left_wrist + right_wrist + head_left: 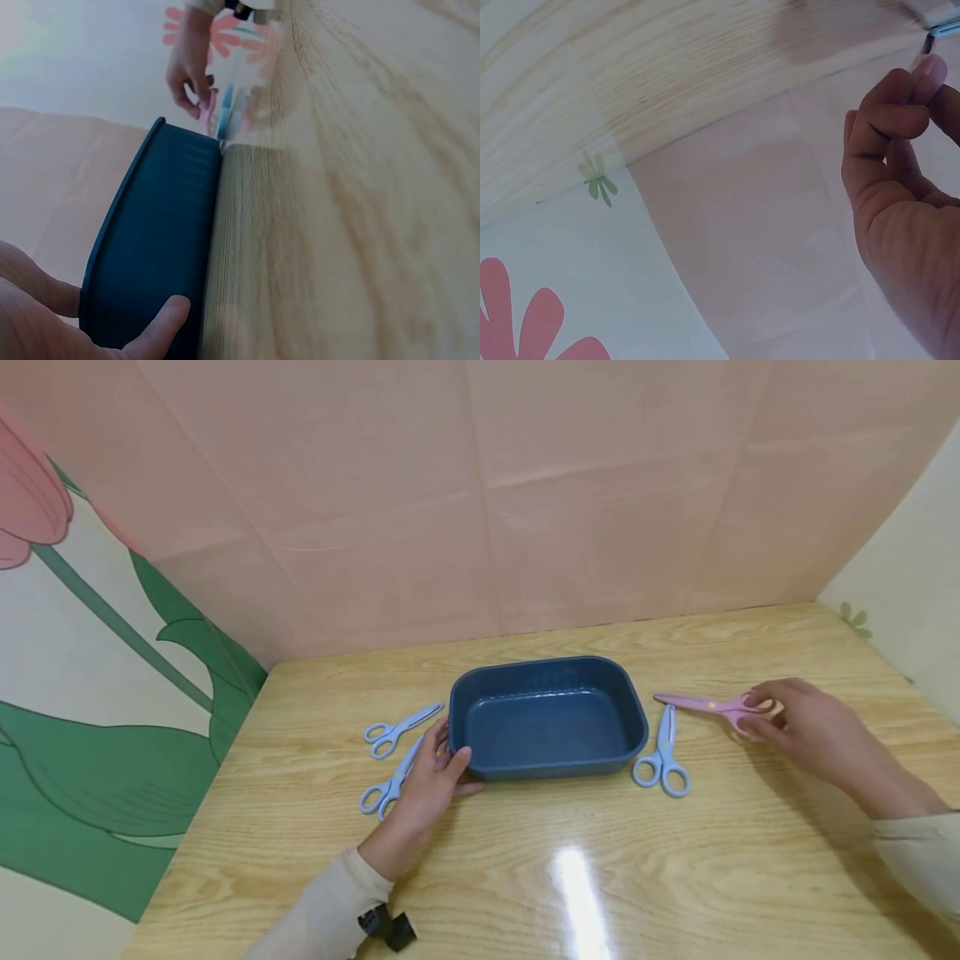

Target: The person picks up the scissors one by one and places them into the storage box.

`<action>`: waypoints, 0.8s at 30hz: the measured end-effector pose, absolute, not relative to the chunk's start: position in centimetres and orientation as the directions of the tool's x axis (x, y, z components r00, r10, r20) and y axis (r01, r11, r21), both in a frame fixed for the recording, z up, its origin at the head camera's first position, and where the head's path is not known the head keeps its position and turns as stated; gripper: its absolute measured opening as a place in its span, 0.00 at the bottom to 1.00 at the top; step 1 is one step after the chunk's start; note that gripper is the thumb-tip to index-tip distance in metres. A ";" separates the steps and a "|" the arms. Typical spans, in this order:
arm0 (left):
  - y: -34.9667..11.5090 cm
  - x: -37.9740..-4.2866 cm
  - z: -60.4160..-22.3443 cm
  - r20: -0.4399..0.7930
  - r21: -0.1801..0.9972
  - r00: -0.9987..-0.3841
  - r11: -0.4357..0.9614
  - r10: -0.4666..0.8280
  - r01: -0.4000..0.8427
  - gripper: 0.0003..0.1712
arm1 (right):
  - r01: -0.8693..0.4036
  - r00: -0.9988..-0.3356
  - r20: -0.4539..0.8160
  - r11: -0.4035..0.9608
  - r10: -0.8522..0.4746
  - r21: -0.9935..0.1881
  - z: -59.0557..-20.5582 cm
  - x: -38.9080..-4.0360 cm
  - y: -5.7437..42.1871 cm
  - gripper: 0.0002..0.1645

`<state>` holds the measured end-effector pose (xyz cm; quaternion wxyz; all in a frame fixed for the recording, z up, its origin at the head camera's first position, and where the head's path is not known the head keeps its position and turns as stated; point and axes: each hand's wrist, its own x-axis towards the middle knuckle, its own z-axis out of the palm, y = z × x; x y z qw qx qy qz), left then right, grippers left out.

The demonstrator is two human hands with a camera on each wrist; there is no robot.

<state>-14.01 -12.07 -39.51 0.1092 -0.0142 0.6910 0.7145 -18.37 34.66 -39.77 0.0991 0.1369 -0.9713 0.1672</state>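
Observation:
A dark blue plastic bin (557, 770) sits on the table in the head view. My left hand (427, 785) grips its near left corner, thumb by the rim; the left wrist view shows fingers along the bin's side (154, 225). To the right, my right hand (825, 735) pinches pink scissors (693, 702) by the handle loops, with the blades pointing left toward the bin. Blue scissors (666, 735) lie just below those blades, their tip at the pink ones. In the right wrist view, the fingers of my right hand (889, 172) mostly hide the pink scissors.
Two more blue scissors lie left of the bin, one farther back (409, 722) and one (406, 767) partly behind my left hand. The wooden table (510, 868) meets a pink covered wall (585, 527) at its back edge.

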 end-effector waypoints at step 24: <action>-12.1 -14.1 -39.6 -0.192 0.981 -0.974 0.027 0.119 -0.190 0.36 | -0.248 -0.950 0.264 0.911 -0.164 -0.330 -39.1 -17.9 34.3 0.16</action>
